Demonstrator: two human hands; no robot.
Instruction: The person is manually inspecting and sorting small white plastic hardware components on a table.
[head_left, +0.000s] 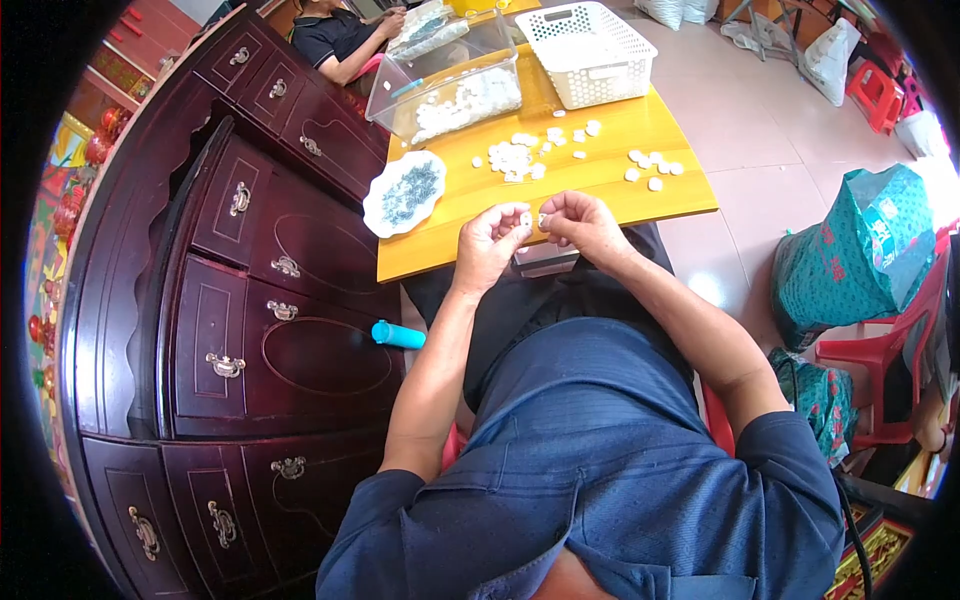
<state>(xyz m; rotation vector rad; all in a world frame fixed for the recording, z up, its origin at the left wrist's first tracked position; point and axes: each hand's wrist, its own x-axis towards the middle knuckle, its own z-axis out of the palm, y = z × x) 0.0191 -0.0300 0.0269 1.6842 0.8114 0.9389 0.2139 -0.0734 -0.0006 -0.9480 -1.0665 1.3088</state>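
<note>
My left hand [488, 247] and my right hand [590, 232] are raised close together at the near edge of the yellow table [600, 205]. Between the left thumb and fingers is a small white piece [525, 219], pinched. The right fingertips pinch another small white piece [542, 221], a narrow gap away from the first. Both are too small to name more exactly. Just beyond my hands lies a loose cluster of small white pieces [510, 157]. A smaller group of round white pieces [655, 184] rests to the right. Left of them, a white scalloped plate [374, 205] holds small dark bits.
A clear plastic bin [385, 122] with white pieces and a white perforated basket [640, 75] stand farther back. Dark wooden drawers [300, 250] line the left side, near a turquoise bottle [397, 335]. At right are a teal bag [835, 265] and red chair [870, 350]. Another person [335, 45] sits beyond.
</note>
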